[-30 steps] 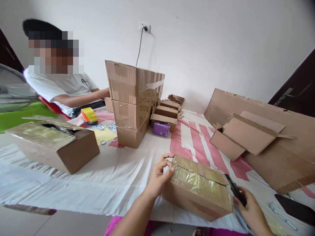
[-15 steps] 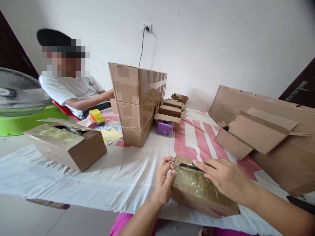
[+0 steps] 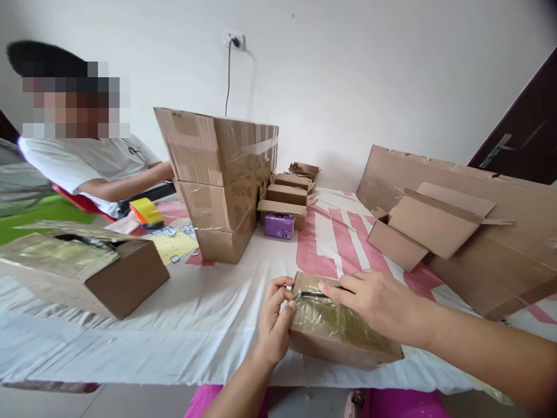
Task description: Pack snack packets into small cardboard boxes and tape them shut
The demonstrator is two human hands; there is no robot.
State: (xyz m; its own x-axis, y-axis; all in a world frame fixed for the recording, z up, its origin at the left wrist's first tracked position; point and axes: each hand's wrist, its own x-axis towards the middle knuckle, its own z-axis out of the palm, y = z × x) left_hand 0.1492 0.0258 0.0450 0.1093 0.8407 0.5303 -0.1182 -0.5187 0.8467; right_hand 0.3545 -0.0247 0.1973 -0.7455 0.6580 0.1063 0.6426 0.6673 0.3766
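A taped cardboard box [image 3: 343, 345] lies in front of me at the table's near edge, with shiny clear tape [image 3: 335, 319] across its top. My left hand [image 3: 275, 322] grips the box's left end, thumb on top by the tape and fingers round the far corner. In my right hand [image 3: 376, 299] is a utility knife [image 3: 313, 294], its dark blade lying along the top seam and pointing at my left thumb. The fingers hide most of the knife's handle.
Another taped box [image 3: 126, 281] sits at the left. Stacked boxes [image 3: 209, 197] rise mid-table beside open boxes [image 3: 287, 191] and a purple pack [image 3: 278, 226]. Tape rolls [image 3: 147, 212] lie near a seated person [image 3: 96, 168]. Opened boxes [image 3: 435, 223] and a large cardboard sheet [image 3: 513, 255] occupy the right.
My view has turned to the right, so the surroundings sit further left. The blade remains at the seam near its left end, and both hands keep their hold.
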